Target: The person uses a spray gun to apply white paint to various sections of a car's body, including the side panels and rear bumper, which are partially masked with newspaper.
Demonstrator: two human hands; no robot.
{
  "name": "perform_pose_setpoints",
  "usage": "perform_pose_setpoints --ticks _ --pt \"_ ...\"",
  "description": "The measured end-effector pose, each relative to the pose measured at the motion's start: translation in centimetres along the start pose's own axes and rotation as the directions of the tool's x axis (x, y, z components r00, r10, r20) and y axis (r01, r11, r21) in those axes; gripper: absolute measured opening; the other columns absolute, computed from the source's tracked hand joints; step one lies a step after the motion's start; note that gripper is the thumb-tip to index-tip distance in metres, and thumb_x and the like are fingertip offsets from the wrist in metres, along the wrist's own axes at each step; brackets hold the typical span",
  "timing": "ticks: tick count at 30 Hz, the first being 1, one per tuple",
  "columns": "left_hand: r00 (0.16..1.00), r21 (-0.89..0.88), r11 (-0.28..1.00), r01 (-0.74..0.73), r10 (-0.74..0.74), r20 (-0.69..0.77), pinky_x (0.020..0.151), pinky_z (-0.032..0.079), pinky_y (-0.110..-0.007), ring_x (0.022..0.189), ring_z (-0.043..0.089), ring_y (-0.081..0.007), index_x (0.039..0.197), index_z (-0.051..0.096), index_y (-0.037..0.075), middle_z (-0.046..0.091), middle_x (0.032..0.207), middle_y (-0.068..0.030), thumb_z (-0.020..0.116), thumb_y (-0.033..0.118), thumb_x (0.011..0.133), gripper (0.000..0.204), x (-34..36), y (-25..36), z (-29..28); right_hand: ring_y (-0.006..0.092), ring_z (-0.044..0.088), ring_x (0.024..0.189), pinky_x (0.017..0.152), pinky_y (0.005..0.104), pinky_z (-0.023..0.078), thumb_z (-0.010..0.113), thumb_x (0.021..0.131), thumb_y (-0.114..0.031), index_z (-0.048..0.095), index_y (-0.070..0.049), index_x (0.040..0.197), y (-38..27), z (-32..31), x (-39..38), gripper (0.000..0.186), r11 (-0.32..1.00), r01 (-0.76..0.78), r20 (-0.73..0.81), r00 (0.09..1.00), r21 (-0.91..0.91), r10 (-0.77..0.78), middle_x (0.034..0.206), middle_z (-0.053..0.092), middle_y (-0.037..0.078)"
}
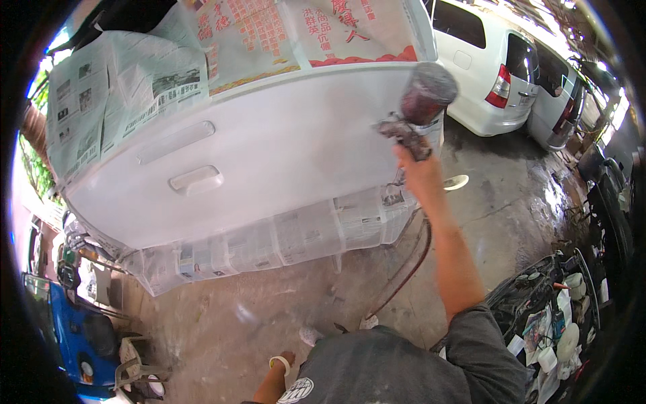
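My right hand (418,174) is closed around the grip of a spray gun (406,135), held up near the right end of a white vehicle panel (289,148). A dark, paint-stained cup (431,94) sits on top of the gun. The gun points left along the panel and stays apart from its surface, blurred by motion. Two recesses mark the panel's left half, one a handle pocket (195,180). My left hand (288,356) hangs low beside my body, a pale band on its wrist; too little of its fingers shows to tell how they lie.
Printed masking paper (256,40) covers the vehicle above the panel, and newspaper with film (289,236) hangs below. A reddish hose (410,269) trails to the floor. White vehicles (484,67) stand at right, a heap of parts (552,316) lower right, a blue scooter (70,330) lower left.
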State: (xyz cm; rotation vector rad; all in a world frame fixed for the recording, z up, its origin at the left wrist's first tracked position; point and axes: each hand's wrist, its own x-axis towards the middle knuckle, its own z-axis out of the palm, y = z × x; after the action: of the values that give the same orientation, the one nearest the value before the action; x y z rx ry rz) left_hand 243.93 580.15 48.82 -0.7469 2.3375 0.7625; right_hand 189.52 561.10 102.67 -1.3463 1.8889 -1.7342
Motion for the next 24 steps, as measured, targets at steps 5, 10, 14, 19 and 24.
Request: perform_pose_setpoints --ticks 5,10,14,19,24 --pt "0.997 0.117 0.99 -0.072 0.07 0.024 0.072 0.052 -0.041 0.08 0.063 -0.022 0.094 0.061 0.006 0.065 0.09 -0.0096 0.059 0.011 0.088 0.008 0.3 0.0 -1.3 0.0108 0.049 0.043 0.038 0.0279 0.04 0.069 0.089 -0.035 0.061 -0.006 0.104 1.7 -7.6 4.0 0.034 0.996 -0.066 -0.232 0.971 -0.065 0.049 0.072 0.062 0.003" --pt "0.997 -0.016 0.998 0.062 -0.061 0.045 0.073 0.052 -0.041 0.082 0.063 -0.0229 0.095 0.062 0.006 0.065 0.092 -0.01 0.059 0.012 0.088 0.01 1.4 0.3 -2.3 0.0113 0.048 0.04 0.035 0.0277 0.039 0.066 0.09 -0.04 0.061 -0.004 0.103 0.5 -11.0 5.3 0.039 0.99 -0.144 -0.277 0.951 -0.006 0.137 0.076 0.064 0.004" --pt "0.99 -0.107 0.985 0.134 -0.129 0.049 0.073 0.052 -0.041 0.083 0.063 -0.0235 0.096 0.062 0.006 0.065 0.094 -0.0104 0.06 0.013 0.088 0.011 1.8 1.4 -2.6 0.0143 0.053 0.044 0.039 0.0289 0.042 0.067 0.089 -0.043 0.06 -0.005 0.11 0.9 -12.5 7.0 0.044 0.994 -0.111 -0.243 0.965 -0.019 0.103 0.077 0.064 0.006" --pt "0.985 -0.183 0.968 0.17 -0.161 0.062 0.074 0.052 -0.041 0.086 0.064 -0.0244 0.097 0.063 0.007 0.065 0.096 -0.0109 0.06 0.014 0.088 0.012 1.1 3.1 -1.4 0.0123 0.05 0.041 0.037 0.0282 0.04 0.065 0.091 -0.042 0.061 -0.004 0.107 1.3 -11.3 9.7 0.041 0.993 -0.101 -0.3 0.951 -0.06 0.079 0.075 0.062 0.005" --pt "0.98 -0.258 0.945 0.199 -0.187 0.07 0.075 0.052 -0.041 0.088 0.064 -0.0252 0.098 0.064 0.007 0.066 0.098 -0.0113 0.061 0.015 0.088 0.014 -0.9 3.4 1.0 0.0107 0.047 0.039 0.036 0.0272 0.038 0.064 0.092 -0.041 0.063 -0.005 0.104 -0.5 -7.2 8.1 0.038 1.0 -0.013 -0.216 0.976 -0.024 0.008 0.07 0.06 0.004"
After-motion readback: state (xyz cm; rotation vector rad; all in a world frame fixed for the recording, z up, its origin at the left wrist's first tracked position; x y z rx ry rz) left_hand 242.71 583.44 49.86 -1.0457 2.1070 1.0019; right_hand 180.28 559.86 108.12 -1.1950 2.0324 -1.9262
